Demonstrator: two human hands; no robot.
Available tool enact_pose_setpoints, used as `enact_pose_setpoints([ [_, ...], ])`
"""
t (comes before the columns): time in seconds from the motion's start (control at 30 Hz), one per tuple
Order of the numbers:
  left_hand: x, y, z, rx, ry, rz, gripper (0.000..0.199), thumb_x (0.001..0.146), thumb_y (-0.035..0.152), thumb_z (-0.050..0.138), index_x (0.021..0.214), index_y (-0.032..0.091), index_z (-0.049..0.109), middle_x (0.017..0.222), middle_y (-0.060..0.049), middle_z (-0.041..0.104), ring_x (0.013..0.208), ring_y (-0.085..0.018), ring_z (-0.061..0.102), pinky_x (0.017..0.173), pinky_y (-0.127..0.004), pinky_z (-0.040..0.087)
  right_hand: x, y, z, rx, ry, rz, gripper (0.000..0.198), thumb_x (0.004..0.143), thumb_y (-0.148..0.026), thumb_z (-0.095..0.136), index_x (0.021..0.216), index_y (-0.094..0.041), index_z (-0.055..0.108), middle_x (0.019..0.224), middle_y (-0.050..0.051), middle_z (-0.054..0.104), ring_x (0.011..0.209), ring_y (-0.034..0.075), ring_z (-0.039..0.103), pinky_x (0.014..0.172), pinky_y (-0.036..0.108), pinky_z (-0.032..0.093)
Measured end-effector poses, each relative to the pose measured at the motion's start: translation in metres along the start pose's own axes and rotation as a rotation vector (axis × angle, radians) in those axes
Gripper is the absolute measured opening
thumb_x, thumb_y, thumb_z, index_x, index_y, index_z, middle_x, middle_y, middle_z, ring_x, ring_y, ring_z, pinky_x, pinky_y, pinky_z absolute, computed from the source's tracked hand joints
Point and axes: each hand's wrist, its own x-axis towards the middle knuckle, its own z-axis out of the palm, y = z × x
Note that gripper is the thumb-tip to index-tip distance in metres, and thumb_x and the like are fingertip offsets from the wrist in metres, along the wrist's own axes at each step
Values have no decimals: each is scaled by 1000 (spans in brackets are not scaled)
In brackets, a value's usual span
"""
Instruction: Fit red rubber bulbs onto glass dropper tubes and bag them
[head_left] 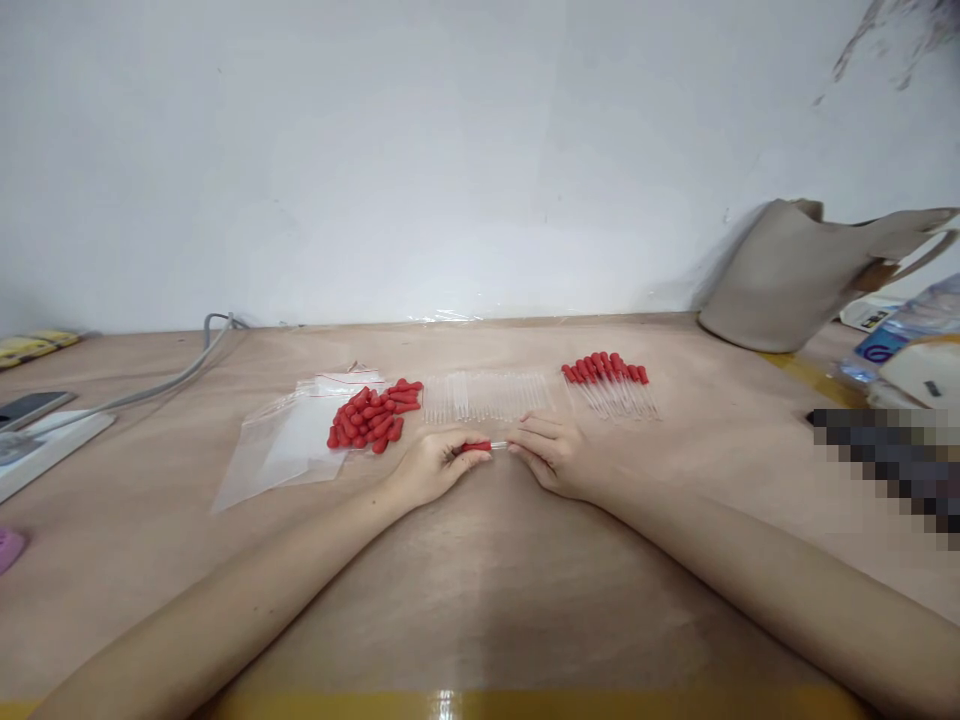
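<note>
Between the fingers of my left hand (pixel 439 462) is a red rubber dropper bulb (pixel 477 447), lying sideways. My right hand (pixel 553 455) pinches a clear glass dropper tube (pixel 499 445), whose left end meets the bulb; whether it sits inside cannot be made out. Beyond my left hand lies a pile of loose red bulbs (pixel 367 415), partly on a clear zip bag (pixel 281 440). A row of bare clear tubes (pixel 487 395) is laid out behind both hands. Past my right hand rests a group of droppers with red bulbs fitted (pixel 606 372), tips toward me.
A beige bag or jug-shaped container (pixel 780 275) leans near the wall at the right, beside a plastic packet (pixel 915 325). A pixelated dark object (pixel 889 465) lies at right. On the left are a phone (pixel 34 408), a grey cable (pixel 176 378) and a yellow packet (pixel 36 348).
</note>
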Motion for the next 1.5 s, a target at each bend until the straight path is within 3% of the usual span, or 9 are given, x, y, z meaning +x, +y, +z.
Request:
enact_pose_setpoints([
  [0.57, 1, 2, -1, 30, -9, 38, 13, 81, 23, 58, 88, 16, 66, 80, -4, 69, 72, -14, 62, 65, -25, 50, -2, 0, 6, 23, -71, 94, 24, 89, -22, 38, 85, -15, 60, 71, 6, 58, 68, 15, 50, 64, 27, 42],
  [0.87, 2, 1, 0, 69, 62, 126, 13, 82, 21, 57, 88, 15, 66, 80, -4, 69, 71, -13, 63, 65, -23, 51, -1, -3, 4, 88, -58, 182, 27, 90, -23, 36, 79, -15, 60, 66, 4, 55, 63, 13, 49, 59, 23, 41],
  [1.0, 2, -2, 1, 93, 56, 129, 13, 83, 22, 55, 89, 16, 65, 80, -4, 68, 71, -14, 63, 64, -24, 51, 2, -4, 3, 34, -112, 188, 27, 90, -24, 37, 78, -15, 60, 68, 4, 55, 64, 13, 49, 60, 24, 40],
  [1.13, 3, -5, 2, 110, 66, 72, 16, 83, 23, 55, 95, 17, 63, 85, -5, 67, 73, -14, 62, 68, -26, 51, 12, -6, -6, -127, -254, 202, 25, 86, -22, 44, 71, -15, 62, 70, 6, 57, 68, 15, 49, 65, 28, 39],
  [1.23, 2, -7, 3, 129, 107, -18, 30, 82, 25, 56, 111, 18, 55, 93, -6, 61, 67, -12, 59, 65, -26, 51, 17, 6, -22, -162, -315, 346, 23, 83, -20, 47, 67, -15, 64, 71, 6, 59, 64, 14, 51, 62, 27, 38],
  [1.3, 2, -7, 2, 145, 109, -68, 38, 81, 26, 57, 117, 19, 49, 95, -5, 55, 65, -10, 56, 62, -25, 51, 16, 25, -36, -157, -231, 546, 23, 81, -21, 48, 68, -16, 65, 71, 5, 61, 63, 14, 53, 60, 25, 38],
  [1.43, 1, -6, 3, 166, 36, -65, 32, 80, 23, 55, 112, 20, 51, 93, -4, 51, 66, -11, 53, 62, -25, 49, 1, 68, -62, -261, -37, 1037, 23, 77, -32, 50, 66, -18, 64, 65, 3, 62, 60, 15, 55, 55, 25, 36],
  [1.5, 1, -6, 4, 162, 12, -58, 29, 81, 22, 54, 110, 19, 52, 93, -4, 50, 64, -10, 52, 63, -26, 48, -8, 81, -68, -340, -23, 1185, 23, 74, -36, 53, 62, -17, 61, 62, 4, 61, 58, 16, 54, 52, 25, 34],
])
